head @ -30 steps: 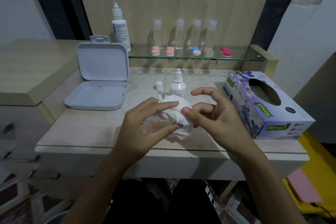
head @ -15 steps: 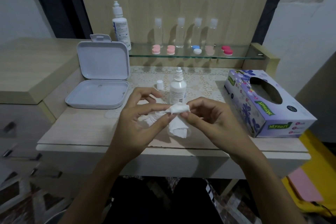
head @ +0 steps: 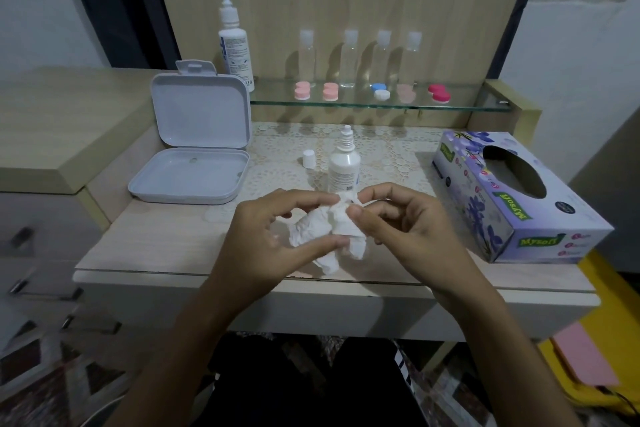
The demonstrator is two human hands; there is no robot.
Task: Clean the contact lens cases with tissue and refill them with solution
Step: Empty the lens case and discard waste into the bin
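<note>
I sit at a small wooden desk [head: 156,239] in a home, likely a bedroom vanity corner: a glass shelf [head: 381,104] with little bottles [head: 349,59], a floral tissue box [head: 519,198], drawers [head: 34,253] beside me, patterned floor [head: 52,374] underfoot.

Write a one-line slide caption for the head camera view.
Both hands, left and right, pinch a crumpled white tissue before an uncapped solution bottle.

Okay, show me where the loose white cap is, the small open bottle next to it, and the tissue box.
loose white cap [head: 308,158], head view, on its side wall.
small open bottle [head: 344,173], head view, on the white body below the nozzle.
tissue box [head: 485,208], head view, on its flowered long side.
</note>
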